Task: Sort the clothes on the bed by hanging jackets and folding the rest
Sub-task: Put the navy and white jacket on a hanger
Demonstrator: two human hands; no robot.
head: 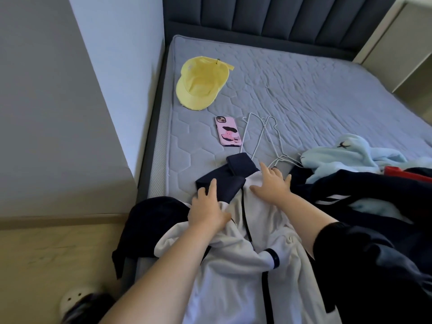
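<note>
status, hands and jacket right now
Left hand and right hand flat on white jacket. Jacket lying on bed, not hung. Wire hangers just beyond it, clothes pile to the right.

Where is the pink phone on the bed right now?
In the head view the pink phone lies face down on the mattress, left of centre, left of the white wire hangers and nearer than the yellow cap.

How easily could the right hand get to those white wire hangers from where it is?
Probably easily, yes. The right hand lies flat on the white and navy jacket, and the white wire hangers lie on the mattress just beyond it, with nothing in between.
</note>
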